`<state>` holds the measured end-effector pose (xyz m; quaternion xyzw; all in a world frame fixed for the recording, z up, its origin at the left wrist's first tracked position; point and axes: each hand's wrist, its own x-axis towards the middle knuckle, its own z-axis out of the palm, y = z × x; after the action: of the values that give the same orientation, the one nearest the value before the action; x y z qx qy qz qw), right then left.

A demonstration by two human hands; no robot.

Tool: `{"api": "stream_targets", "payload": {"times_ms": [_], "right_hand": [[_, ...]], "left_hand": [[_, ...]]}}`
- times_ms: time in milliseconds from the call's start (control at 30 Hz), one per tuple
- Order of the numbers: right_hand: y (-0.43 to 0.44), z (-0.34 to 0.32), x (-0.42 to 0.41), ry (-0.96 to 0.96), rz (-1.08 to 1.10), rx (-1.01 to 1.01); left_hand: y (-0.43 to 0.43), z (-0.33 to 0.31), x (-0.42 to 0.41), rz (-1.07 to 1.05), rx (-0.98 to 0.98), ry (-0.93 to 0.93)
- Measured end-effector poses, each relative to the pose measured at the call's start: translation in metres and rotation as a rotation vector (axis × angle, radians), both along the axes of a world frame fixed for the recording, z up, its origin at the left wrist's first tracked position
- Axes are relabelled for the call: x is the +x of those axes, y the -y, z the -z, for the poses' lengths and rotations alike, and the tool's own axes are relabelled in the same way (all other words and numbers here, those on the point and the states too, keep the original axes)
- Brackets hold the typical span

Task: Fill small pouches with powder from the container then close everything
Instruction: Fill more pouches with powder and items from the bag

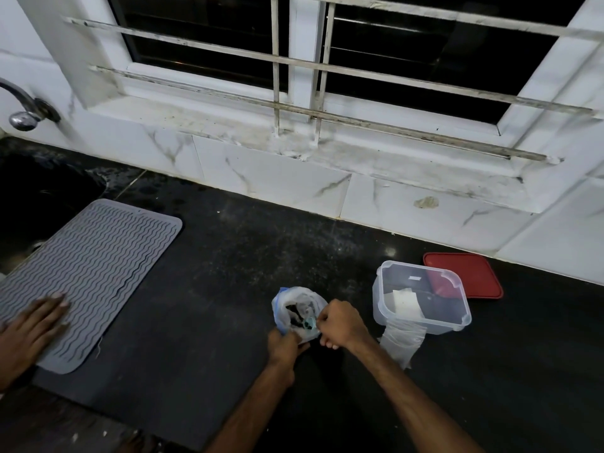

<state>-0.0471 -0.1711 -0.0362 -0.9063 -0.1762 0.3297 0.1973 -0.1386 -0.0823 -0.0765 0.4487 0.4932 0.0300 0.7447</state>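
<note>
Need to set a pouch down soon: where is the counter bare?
Bare counter between the grey ridged mat and the plastic bag, also behind the bag up to the wall tiles. Crowded on the right: clear container, red lid, pouch.

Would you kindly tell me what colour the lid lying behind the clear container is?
Red; the lid shows best in the head view.

Left hand (283, 347) and right hand (340, 323) gripping plastic bag (295, 300), clear container (383, 305) beside, red lid (472, 276) behind
</note>
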Motion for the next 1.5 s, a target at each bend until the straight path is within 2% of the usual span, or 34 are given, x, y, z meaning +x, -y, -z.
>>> {"api": "stream_targets", "payload": {"times_ms": [167,400,667,833,1000,1100,1167,1233,1300,1367,1500], "right_hand": [[0.001,0.002,-0.002,-0.060,0.097,0.051],[0.006,0.007,-0.006,-0.080,0.200,0.133],[0.016,0.010,-0.006,-0.113,0.254,0.202],[0.016,0.004,-0.012,-0.061,0.262,0.258],[0.023,-0.006,-0.014,-0.225,0.431,0.398],[0.032,-0.018,-0.013,-0.344,0.497,0.470],[0.041,-0.027,-0.011,-0.383,0.512,0.515],[0.055,-0.038,-0.008,-0.382,0.522,0.561],[0.072,-0.049,-0.001,-0.356,0.533,0.599],[0.095,-0.056,0.006,-0.312,0.531,0.607],[0.145,-0.064,0.015,-0.150,0.501,0.530]], "left_hand": [[0.003,0.009,0.003,0.074,0.130,-0.008],[-0.004,0.019,0.005,0.048,0.249,-0.013],[-0.012,0.021,0.011,0.060,0.181,0.044],[-0.016,0.026,0.012,0.051,0.319,-0.030],[-0.020,0.028,0.007,0.132,0.382,-0.057],[-0.020,0.014,0.003,0.156,0.583,-0.103],[-0.018,-0.002,-0.002,0.134,0.841,-0.105],[-0.010,-0.020,-0.004,0.140,1.103,0.001],[0.006,-0.031,0.000,0.235,1.169,0.165],[0.030,-0.034,0.005,0.388,1.066,0.282],[0.070,-0.022,0.013,0.658,0.955,0.310]]}}
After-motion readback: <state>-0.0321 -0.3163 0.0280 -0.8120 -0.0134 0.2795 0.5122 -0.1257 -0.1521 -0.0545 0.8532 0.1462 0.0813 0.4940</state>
